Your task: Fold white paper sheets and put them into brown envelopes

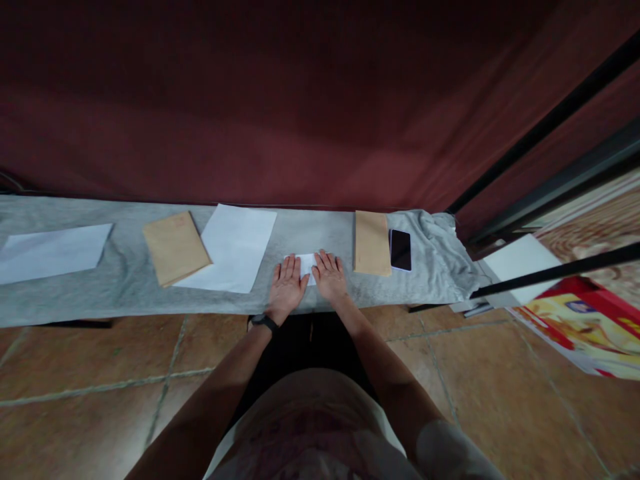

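A small white folded paper (307,269) lies on the grey cloth in front of me, partly covered by both hands. My left hand (287,285) presses flat on its left side, fingers stretched out, with a dark band on the wrist. On the paper's right side rests my right hand (330,277), also flat with fingers extended. Left of my hands is a large white sheet (240,243), its left edge under a stack of brown envelopes (176,247). To the right lie more brown envelopes (371,243), with a dark-screened phone (401,250) beside them.
The grey cloth (125,293) covers a long narrow table against a dark red backdrop (250,133). More white paper (55,252) lies at the far left. Black metal bars (550,273) and a red and yellow box (585,320) stand at the right, above a tiled floor (210,347).
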Demonstrator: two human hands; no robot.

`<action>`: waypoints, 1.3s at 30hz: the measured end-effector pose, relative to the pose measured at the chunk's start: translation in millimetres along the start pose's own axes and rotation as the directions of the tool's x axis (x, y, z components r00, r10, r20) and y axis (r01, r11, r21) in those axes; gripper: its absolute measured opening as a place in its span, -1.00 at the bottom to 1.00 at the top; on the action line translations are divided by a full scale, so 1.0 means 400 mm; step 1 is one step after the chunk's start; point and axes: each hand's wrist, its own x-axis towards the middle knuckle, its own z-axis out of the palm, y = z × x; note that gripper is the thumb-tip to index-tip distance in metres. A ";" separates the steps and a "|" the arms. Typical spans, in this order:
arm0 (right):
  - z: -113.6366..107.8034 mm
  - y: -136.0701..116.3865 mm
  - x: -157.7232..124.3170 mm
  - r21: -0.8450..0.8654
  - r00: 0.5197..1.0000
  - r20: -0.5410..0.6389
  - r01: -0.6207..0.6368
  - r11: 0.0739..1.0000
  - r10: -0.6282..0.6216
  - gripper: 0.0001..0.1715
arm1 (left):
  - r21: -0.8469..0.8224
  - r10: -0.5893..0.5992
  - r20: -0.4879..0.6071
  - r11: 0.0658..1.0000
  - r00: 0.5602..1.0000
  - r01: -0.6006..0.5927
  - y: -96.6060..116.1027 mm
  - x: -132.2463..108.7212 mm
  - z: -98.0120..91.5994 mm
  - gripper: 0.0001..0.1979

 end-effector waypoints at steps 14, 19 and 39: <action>0.002 0.004 -0.027 -0.054 0.998 -0.022 -0.056 0.997 0.055 -0.36 | 0.014 -0.063 -0.050 0.998 0.997 0.064 -0.001 -0.016 0.010 -0.29; 0.004 0.009 -0.048 -0.034 0.997 -0.048 -0.063 0.997 0.061 -0.34 | -0.012 -0.079 -0.065 0.997 0.995 0.078 -0.014 -0.037 0.015 -0.29; -0.018 0.015 -0.140 -0.044 0.994 -0.102 -0.045 0.998 0.040 -0.35 | -0.031 -0.092 -0.108 0.996 0.990 0.090 -0.030 -0.078 0.012 -0.34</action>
